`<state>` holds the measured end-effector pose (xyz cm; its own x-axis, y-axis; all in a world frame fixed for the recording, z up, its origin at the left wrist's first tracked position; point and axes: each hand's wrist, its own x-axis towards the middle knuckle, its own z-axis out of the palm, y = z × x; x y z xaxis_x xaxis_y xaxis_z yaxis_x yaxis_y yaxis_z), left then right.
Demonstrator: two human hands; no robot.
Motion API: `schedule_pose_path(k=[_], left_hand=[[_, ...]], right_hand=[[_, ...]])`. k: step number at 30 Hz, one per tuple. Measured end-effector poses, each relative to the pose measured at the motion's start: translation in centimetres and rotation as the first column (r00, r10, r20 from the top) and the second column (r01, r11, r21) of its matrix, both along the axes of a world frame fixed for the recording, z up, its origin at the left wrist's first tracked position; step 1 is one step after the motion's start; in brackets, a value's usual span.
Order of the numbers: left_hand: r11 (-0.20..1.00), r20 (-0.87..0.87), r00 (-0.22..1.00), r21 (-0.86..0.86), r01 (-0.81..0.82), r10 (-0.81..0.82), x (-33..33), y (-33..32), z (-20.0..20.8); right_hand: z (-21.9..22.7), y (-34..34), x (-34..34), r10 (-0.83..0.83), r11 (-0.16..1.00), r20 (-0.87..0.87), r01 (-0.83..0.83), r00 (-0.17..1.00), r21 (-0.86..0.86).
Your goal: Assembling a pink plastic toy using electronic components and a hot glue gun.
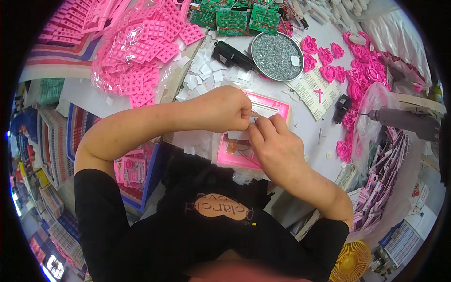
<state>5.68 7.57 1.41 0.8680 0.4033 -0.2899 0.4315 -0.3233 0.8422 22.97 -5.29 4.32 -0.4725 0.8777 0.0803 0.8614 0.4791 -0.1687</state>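
Both my hands meet over a pink plastic casing (235, 160) that lies in front of me with thin wires inside. My left hand (228, 110) is closed, its thumb and forefinger pinched at a small white piece (253, 120). From the other side my right hand (279, 145) closes its fingertips on the same piece. Whether it is paper or tape is too small to tell. Under my hands a white part (238, 135) shows inside the casing, partly covered by my fingers.
Loose white squares (192, 81) lie left of a round metal pan of screws (278, 56). Pink keypads (150, 42) fill a plastic bag; green circuit boards (232, 22) sit at the back. Pink ring-shaped parts (361, 70) and an electric screwdriver (404, 121) are at the right.
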Motion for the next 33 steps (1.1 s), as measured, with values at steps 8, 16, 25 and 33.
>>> schedule_pose_path(k=[8,16,25,33], left_hand=[[0.993,0.035,0.996,0.086,0.084,-0.087,0.3,0.6,-0.1],[0.987,0.025,0.997,0.144,0.067,-0.071,0.7,0.6,0.2],[0.974,0.065,0.992,0.208,0.089,-0.104,1.3,2.4,1.5],[0.448,-0.043,0.999,0.893,0.048,-0.02,9.8,9.3,-6.7]], right_hand=[[0.0,-0.5,0.0,0.002,0.999,0.001,-0.002,1.0,0.042],[-0.2,-0.9,-0.8,-0.063,0.997,0.064,0.06,0.996,0.046],[1.4,1.1,8.5,-0.215,0.895,-0.455,0.361,0.864,0.264],[3.9,11.1,16.6,0.011,0.985,-0.994,0.171,-0.112,-0.008]])
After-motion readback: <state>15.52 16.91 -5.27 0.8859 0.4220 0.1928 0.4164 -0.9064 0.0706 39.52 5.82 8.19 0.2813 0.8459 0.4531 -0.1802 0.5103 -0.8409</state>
